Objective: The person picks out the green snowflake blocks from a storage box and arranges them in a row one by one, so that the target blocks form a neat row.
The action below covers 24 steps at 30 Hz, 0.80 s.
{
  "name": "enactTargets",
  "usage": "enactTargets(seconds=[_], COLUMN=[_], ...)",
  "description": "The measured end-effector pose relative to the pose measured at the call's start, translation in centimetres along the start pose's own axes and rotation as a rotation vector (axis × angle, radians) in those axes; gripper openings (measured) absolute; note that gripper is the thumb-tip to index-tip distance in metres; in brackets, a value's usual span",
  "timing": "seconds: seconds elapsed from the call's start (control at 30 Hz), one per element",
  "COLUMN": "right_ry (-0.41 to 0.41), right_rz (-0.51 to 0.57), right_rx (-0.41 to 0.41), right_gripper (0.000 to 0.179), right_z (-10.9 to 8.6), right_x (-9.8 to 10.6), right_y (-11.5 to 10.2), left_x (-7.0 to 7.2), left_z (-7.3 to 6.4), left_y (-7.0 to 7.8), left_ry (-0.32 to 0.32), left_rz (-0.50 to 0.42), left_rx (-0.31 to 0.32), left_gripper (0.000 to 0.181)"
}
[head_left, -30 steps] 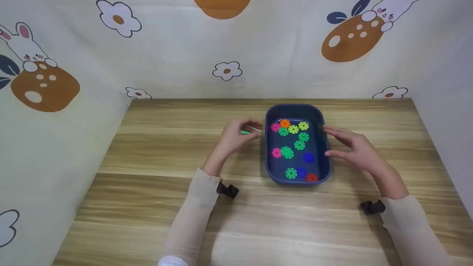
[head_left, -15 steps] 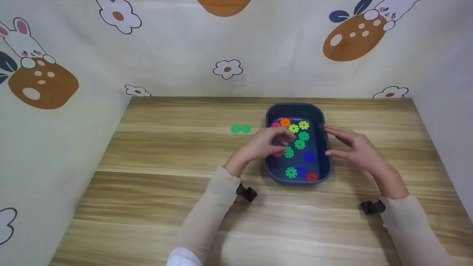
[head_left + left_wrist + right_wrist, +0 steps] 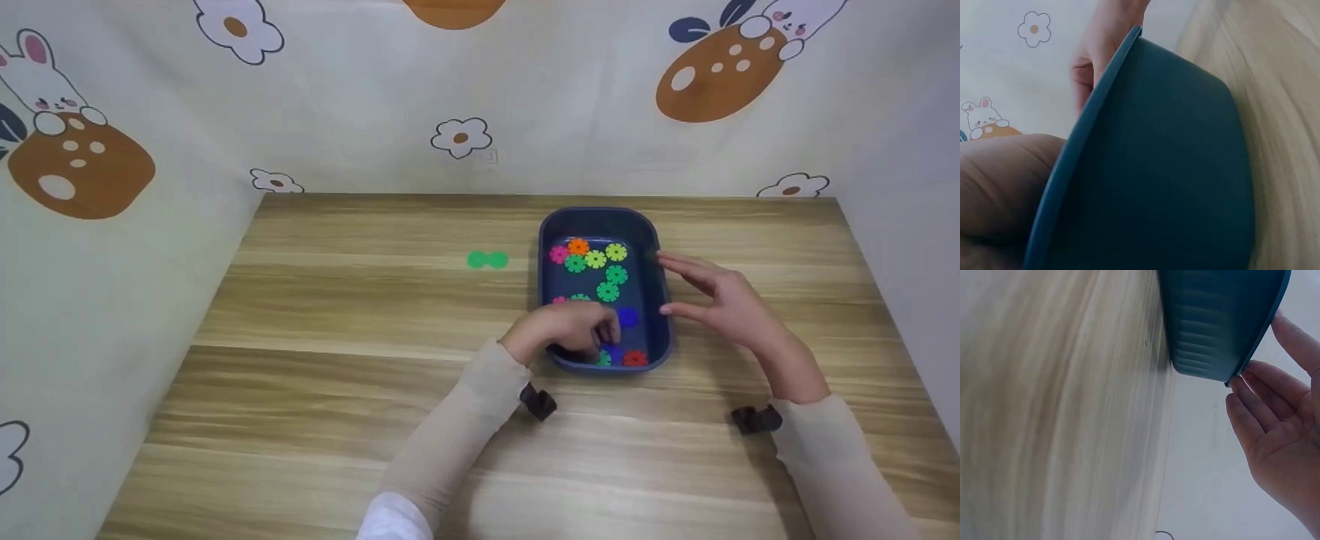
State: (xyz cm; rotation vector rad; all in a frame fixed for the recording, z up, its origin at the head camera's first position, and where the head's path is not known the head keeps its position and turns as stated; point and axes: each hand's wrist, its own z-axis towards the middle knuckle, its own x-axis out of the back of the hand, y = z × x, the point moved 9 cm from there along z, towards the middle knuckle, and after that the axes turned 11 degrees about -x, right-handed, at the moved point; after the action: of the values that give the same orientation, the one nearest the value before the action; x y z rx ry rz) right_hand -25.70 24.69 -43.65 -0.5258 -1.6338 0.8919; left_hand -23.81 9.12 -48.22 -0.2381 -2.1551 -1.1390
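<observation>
A dark blue rectangular bin (image 3: pixel 661 330) stands on the wooden table with notched plastic discs inside. My left hand (image 3: pixel 574 326) reaches over its left wall, fingers bent down near the front. There a green disc (image 3: pixel 604 358) and a blue disc (image 3: pixel 613 352) show right by its fingertips. The fingertips are partly hidden, and I cannot tell whether they pinch a disc. In the left wrist view, the bin wall (image 3: pixel 1157 157) covers most of that hand. My right hand (image 3: pixel 712 296) rests its extended fingertips and thumb at the right rim; the right wrist view shows its palm (image 3: pixel 1286 433).
Two joined green discs (image 3: pixel 487 259) lie on the table (image 3: pixel 337 300) left of the bin. Inside the bin are also a red disc (image 3: pixel 635 358), an orange disc (image 3: pixel 577 246), a pink disc (image 3: pixel 559 254) and yellow discs (image 3: pixel 595 259). A patterned cloth (image 3: pixel 360 97) hangs behind.
My left hand has left the joined green discs on the table, moved right over the bin, then down to its front part. The right hand has stayed at the rim.
</observation>
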Motion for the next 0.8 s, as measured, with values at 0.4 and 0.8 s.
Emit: enactTargets(seconds=[0.4, 0.8], right_ry=[0.012, 0.018], right_rz=[0.002, -0.016], right_rx=[0.015, 0.035], right_gripper=[0.062, 0.062], right_z=[-0.08, -0.02], right_x=[0.12, 0.04], right_y=[-0.10, -0.10], left_x=[-0.62, 0.21], left_z=[0.41, 0.42], left_y=[0.27, 0.28], left_ry=[0.019, 0.147], left_rz=[-0.006, -0.090], left_rx=[-0.082, -0.118], left_gripper=[0.012, 0.007])
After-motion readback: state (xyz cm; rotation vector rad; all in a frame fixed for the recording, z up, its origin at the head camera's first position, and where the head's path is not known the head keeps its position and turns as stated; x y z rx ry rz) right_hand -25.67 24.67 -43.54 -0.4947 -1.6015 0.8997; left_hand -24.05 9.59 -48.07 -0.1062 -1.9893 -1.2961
